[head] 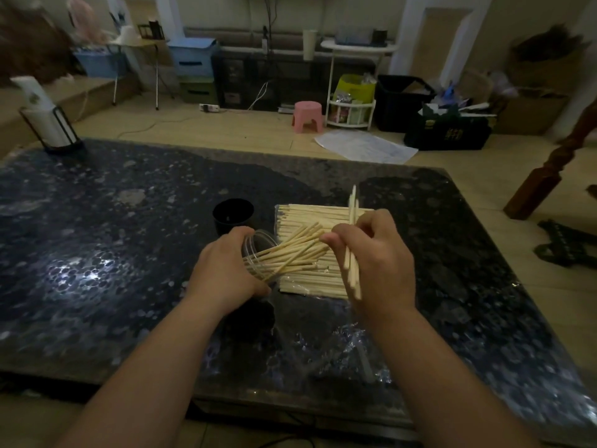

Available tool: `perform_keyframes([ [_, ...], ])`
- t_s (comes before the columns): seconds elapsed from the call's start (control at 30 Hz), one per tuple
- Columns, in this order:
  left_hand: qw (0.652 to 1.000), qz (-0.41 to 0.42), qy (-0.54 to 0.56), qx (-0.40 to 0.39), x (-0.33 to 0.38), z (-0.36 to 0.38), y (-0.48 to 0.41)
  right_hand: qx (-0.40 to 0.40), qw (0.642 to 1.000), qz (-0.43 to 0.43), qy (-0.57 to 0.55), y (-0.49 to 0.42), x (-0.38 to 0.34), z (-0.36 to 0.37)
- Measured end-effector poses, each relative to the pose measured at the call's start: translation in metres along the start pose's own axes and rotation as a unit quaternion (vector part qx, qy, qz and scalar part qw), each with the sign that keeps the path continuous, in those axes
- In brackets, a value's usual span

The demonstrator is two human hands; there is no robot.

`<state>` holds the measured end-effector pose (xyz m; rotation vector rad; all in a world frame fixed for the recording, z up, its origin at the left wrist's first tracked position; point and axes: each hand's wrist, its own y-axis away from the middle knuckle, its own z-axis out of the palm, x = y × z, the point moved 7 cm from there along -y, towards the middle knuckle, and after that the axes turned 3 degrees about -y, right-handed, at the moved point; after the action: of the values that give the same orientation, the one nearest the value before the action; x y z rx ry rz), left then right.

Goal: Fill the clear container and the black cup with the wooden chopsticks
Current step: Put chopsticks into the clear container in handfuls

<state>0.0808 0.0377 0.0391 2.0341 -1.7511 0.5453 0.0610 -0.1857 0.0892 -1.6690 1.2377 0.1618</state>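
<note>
My left hand (pixel 226 270) grips the clear container (pixel 258 250), which is tilted with its mouth toward the right. Several wooden chopsticks (pixel 297 248) stick out of that mouth. My right hand (pixel 374 257) holds a small bunch of chopsticks (pixel 352 240) nearly upright, just right of the container's mouth. Beneath both hands lies a flat pile of wooden chopsticks (pixel 310 218) on clear plastic wrap. The black cup (pixel 233 215) stands upright behind my left hand, and I see no chopsticks in it.
All of this sits on a dark speckled stone table (pixel 113 237). Crumpled clear plastic wrap (pixel 349 344) lies near the front edge. A black holder with a white roll (pixel 51 124) stands at the table's far left corner. A wooden post (pixel 555 169) rises at the right.
</note>
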Motion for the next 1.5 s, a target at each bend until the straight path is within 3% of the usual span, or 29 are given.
perform_keyframes([
  [0.03, 1.000, 0.000, -0.003, -0.002, 0.001, 0.000, 0.000, -0.002, 0.999, 0.015, -0.052, 0.000, 0.001, 0.000],
  [0.13, 1.000, 0.002, -0.006, -0.006, 0.002, 0.001, 0.001, 0.063, 0.995, -0.055, -0.050, 0.003, -0.013, -0.005],
  [0.27, 1.000, 0.007, -0.015, -0.003, 0.003, 0.000, 0.001, 0.107, 0.990, -0.031, -0.088, -0.001, -0.010, -0.008],
  [0.47, 1.000, 0.013, -0.017, -0.001, 0.003, 0.001, 0.000, 0.047, 0.961, 0.138, -0.236, 0.001, 0.006, 0.007],
  [0.77, 1.000, 0.027, -0.001, -0.010, 0.004, 0.005, 0.001, 0.019, 0.949, 0.205, -0.240, 0.003, 0.020, 0.017],
  [0.93, 1.000, 0.029, 0.001, -0.012, 0.003, 0.005, -0.001, -0.068, 0.939, 0.244, -0.235, 0.008, 0.032, 0.037],
  [1.07, 1.000, 0.030, 0.006, -0.007, 0.002, 0.004, -0.001, -0.019, 0.913, 0.289, -0.288, 0.008, 0.035, 0.035],
  [1.17, 0.999, 0.032, 0.002, -0.004, 0.003, 0.003, -0.001, -0.018, 0.921, 0.290, -0.261, 0.007, 0.032, 0.028],
  [1.3, 0.999, 0.032, 0.000, -0.005, 0.005, 0.004, 0.000, -0.103, 0.950, 0.241, -0.170, 0.009, 0.029, 0.039],
  [1.5, 1.000, 0.030, 0.007, 0.000, 0.006, 0.002, 0.001, -0.155, 0.930, 0.258, -0.212, 0.015, 0.025, 0.048],
])
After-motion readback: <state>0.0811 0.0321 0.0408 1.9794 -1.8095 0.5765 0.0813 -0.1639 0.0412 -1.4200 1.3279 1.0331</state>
